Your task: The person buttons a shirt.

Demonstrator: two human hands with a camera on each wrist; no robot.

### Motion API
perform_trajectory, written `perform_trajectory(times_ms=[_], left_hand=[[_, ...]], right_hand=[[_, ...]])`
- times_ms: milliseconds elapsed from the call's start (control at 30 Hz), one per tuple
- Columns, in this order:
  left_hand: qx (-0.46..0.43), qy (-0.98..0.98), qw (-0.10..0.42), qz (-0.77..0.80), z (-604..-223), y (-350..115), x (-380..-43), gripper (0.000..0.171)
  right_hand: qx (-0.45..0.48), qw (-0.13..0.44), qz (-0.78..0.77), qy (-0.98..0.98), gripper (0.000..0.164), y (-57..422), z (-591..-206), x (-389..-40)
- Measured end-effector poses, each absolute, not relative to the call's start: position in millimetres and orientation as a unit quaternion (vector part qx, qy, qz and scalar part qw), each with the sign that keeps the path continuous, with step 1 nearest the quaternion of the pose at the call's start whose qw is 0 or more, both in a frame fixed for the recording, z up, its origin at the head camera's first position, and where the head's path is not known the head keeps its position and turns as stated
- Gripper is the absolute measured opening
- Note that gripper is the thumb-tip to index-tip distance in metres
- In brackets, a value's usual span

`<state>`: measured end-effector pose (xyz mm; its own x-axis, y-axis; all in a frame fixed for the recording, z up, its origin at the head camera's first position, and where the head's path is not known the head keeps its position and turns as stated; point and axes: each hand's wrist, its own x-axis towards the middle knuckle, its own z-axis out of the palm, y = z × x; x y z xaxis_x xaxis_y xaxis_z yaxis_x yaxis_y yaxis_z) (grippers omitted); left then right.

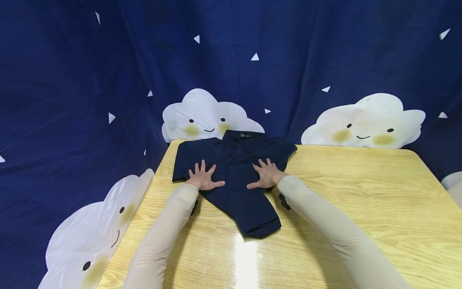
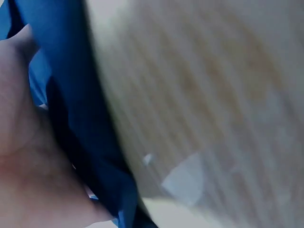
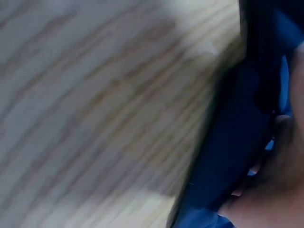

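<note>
A dark navy collared short-sleeved shirt (image 1: 231,176) lies on the wooden table, its collar toward the back edge and its lower end narrowed to a slanted strip toward the front. My left hand (image 1: 204,178) rests on the shirt's left part with fingers spread. On the right part my right hand (image 1: 266,176) lies the same way, thumb pointing inward. In the left wrist view the left hand (image 2: 28,142) shows beside the shirt's blue edge (image 2: 90,114). The right wrist view has the right hand (image 3: 270,194) at the shirt's other edge (image 3: 223,137).
The light wooden table (image 1: 361,192) extends to the right and toward the front. A dark blue curtain (image 1: 231,48) with smiling white clouds (image 1: 364,120) and small white triangles hangs behind and to the left. Pale sleeves (image 1: 325,224) cover both forearms.
</note>
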<state>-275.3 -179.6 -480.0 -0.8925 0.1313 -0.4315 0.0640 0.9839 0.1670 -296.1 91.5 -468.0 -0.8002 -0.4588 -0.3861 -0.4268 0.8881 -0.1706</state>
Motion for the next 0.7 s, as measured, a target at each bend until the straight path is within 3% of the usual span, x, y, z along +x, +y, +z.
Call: perform_trajectory(times_ms=[700], left_hand=[[0.051, 0.971, 0.235, 0.004, -480, -148, -268, 0.091]], right_hand=[[-0.248, 0.222, -0.037, 0.942, 0.103, 117, -471, -296]])
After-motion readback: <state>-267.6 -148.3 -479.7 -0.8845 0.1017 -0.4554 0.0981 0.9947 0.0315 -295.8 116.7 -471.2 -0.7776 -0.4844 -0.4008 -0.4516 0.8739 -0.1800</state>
